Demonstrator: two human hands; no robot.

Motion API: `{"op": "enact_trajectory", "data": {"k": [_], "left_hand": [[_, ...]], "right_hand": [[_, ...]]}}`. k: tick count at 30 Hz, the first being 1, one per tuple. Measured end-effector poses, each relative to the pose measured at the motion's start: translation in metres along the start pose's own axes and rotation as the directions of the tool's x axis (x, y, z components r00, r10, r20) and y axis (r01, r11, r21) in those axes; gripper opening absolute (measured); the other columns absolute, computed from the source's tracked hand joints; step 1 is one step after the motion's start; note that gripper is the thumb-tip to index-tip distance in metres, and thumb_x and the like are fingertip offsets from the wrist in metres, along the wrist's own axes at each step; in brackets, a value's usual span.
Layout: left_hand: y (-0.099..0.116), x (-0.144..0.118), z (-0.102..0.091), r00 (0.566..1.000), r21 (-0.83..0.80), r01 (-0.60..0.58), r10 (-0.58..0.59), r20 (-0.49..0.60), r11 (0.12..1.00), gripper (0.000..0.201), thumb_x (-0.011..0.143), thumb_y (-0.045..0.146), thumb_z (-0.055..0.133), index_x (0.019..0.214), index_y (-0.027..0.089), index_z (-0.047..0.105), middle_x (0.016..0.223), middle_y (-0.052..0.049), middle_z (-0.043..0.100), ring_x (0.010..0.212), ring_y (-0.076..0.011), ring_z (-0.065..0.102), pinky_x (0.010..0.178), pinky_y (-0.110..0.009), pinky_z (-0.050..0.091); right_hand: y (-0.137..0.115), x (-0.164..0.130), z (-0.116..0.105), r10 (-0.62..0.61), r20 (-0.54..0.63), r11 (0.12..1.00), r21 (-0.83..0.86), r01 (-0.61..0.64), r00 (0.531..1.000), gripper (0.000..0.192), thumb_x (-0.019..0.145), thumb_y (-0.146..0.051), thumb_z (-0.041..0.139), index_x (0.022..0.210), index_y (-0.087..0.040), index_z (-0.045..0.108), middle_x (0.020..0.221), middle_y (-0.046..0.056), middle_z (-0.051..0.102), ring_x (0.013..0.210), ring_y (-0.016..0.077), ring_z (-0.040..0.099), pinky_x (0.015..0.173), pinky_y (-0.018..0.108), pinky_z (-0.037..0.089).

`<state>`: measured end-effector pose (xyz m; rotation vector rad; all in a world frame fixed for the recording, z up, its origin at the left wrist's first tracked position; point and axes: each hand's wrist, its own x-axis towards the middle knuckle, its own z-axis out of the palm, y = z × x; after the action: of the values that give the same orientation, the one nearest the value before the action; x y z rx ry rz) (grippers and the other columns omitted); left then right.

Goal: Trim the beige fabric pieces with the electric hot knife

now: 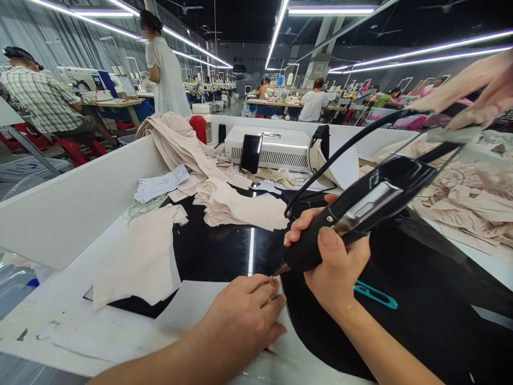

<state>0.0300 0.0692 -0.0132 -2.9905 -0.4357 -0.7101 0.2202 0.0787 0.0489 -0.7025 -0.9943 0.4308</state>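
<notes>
My right hand (339,262) is wrapped round a black corded hand tool (352,208) with a silver lever on its side. The tool tilts down to the left, and its pointed metal tip meets the fingertips of my left hand (248,310). Those fingers are curled together over a white sheet (200,299); what they pinch is hidden. Beside my right wrist lie teal thread snips (377,295) on the black work surface (420,299). Left of my left hand is a pale pink fabric piece (140,259); a stack of similar pieces (244,206) lies further back.
A vented white box (276,149) stands at the back with a phone (251,153) against it. Red (197,129) and black thread spools are beside it. Fabric heaps (468,192) fill the right. A blurred hand (473,93) reaches in at upper right. Co-workers sit beyond.
</notes>
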Motion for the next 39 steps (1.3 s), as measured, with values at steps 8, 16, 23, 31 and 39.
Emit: {"op": "enact_trajectory", "data": {"k": [8,16,23,31,39], "left_hand": [[-0.001,-0.001,0.001,1.0,-0.024,0.014,-0.014,0.02,1.0,0.04,0.122,0.048,0.076,0.143,0.014,0.078,0.15,-0.01,0.086,0.139,-0.0223,0.08,0.117,-0.035,0.066],[-0.03,-0.009,-0.025,0.995,0.08,0.082,-0.086,0.044,0.993,0.031,0.126,0.04,0.069,0.145,0.017,0.077,0.155,-0.011,0.084,0.141,-0.0268,0.08,0.118,-0.041,0.066],[-0.019,-0.012,-0.042,0.99,0.076,0.0,0.011,-0.141,0.997,0.026,0.13,0.023,0.054,0.136,0.015,0.077,0.133,-0.01,0.09,0.127,-0.0234,0.084,0.119,-0.041,0.069],[0.01,-0.008,-0.025,0.986,-0.004,-0.146,0.146,-0.075,0.989,0.021,0.128,0.032,0.065,0.135,0.017,0.078,0.12,-0.005,0.087,0.115,-0.0177,0.082,0.13,-0.036,0.061],[0.0,-0.007,-0.019,0.992,0.03,-0.122,0.122,0.013,0.992,0.028,0.124,0.04,0.072,0.137,0.016,0.077,0.119,-0.006,0.084,0.112,-0.0218,0.08,0.121,-0.038,0.064]], "right_hand": [[0.002,0.0,0.002,0.003,0.013,1.0,-0.025,-0.003,1.0,0.049,0.101,-0.053,0.095,0.133,-0.031,0.064,0.087,-0.006,0.076,0.059,0.0172,0.072,0.056,0.032,0.066],[-0.026,0.008,-0.005,0.013,-0.041,1.0,0.007,-0.013,0.999,0.045,0.095,-0.05,0.102,0.123,-0.03,0.072,0.088,-0.004,0.075,0.062,0.0176,0.071,0.056,0.031,0.065],[-0.041,-0.015,-0.02,0.025,-0.036,1.0,-0.008,-0.025,0.999,0.047,0.097,-0.052,0.101,0.129,-0.031,0.073,0.088,-0.003,0.075,0.06,0.019,0.071,0.054,0.034,0.067],[-0.046,-0.03,-0.022,0.053,-0.008,0.998,0.029,-0.053,0.999,0.049,0.097,-0.051,0.103,0.13,-0.031,0.074,0.089,-0.003,0.077,0.062,0.0184,0.072,0.056,0.032,0.067],[-0.044,-0.032,-0.021,0.054,-0.003,0.997,0.05,-0.053,0.999,0.047,0.098,-0.05,0.103,0.13,-0.03,0.074,0.089,-0.004,0.078,0.063,0.0166,0.073,0.058,0.03,0.068]]}}
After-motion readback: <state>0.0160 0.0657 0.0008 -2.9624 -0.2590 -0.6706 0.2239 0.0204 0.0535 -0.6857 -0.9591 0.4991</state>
